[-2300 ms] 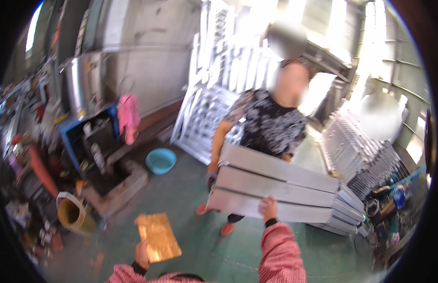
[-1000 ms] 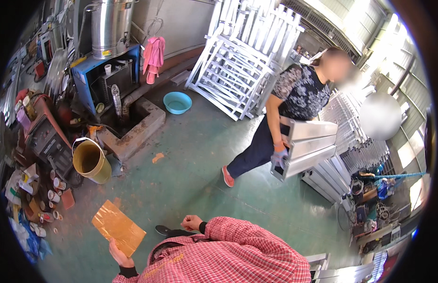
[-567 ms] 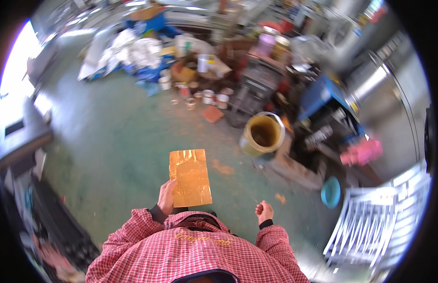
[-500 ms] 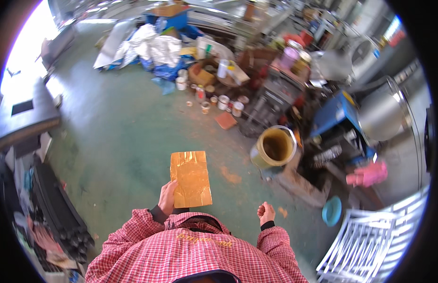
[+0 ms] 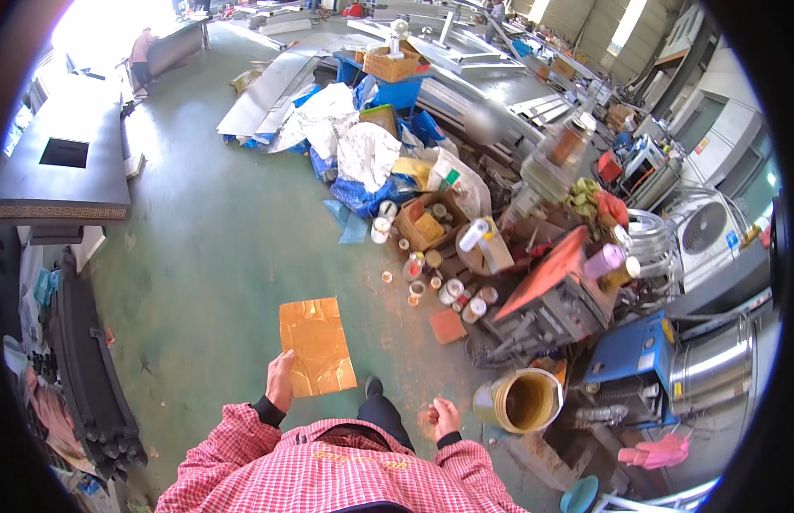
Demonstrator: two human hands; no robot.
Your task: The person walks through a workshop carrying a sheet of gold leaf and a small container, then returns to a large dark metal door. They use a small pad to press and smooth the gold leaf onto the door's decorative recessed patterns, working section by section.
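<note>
My left hand (image 5: 280,382) grips the lower left edge of a flat, shiny orange-gold sheet (image 5: 317,345), held out in front of me above the green floor. My right hand (image 5: 442,418) hangs loosely at my side with curled fingers and nothing in it, close to a yellow bucket (image 5: 521,400). Both arms wear red and white checked sleeves. One dark shoe (image 5: 374,387) shows below the sheet.
Cans, tins and a small red block (image 5: 448,326) litter the floor ahead right. A red machine (image 5: 555,295), a blue box (image 5: 634,351) and a steel drum (image 5: 716,368) stand to the right. White sacks and boxes (image 5: 367,154) pile up ahead. Dark long parts (image 5: 85,368) lie left.
The view has swung away from the other person carrying metal panels toward the cluttered floor. My left hand still holds the orange sheet; the bucket now lies nearer my right hand.
</note>
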